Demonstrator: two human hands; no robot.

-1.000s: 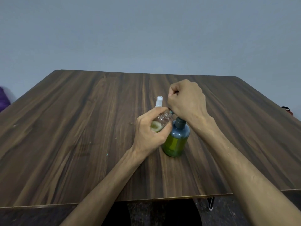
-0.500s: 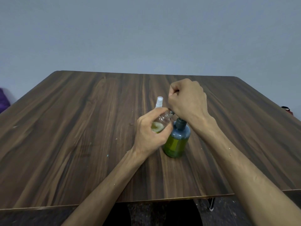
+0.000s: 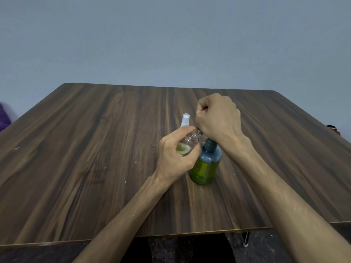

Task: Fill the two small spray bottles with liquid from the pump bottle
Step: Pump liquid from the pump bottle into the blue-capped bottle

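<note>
With the left hand (image 3: 175,158) gripping a small clear uncapped spray bottle (image 3: 187,145) tilted under the spout, the right hand (image 3: 218,118), fist closed over the pump head, seems mid-fill on the blue-green pump bottle (image 3: 207,164); next likely more steady presses with the mouth kept aligned.

Soft, even, dimmish light; no glare. Faint shadow on surface (image 3: 95,149) beneath hands. Wide-angle bowing at surface edges. Overall slight softness, compression smear; wall (image 3: 171,44) flat grey-blue, featureless.
</note>
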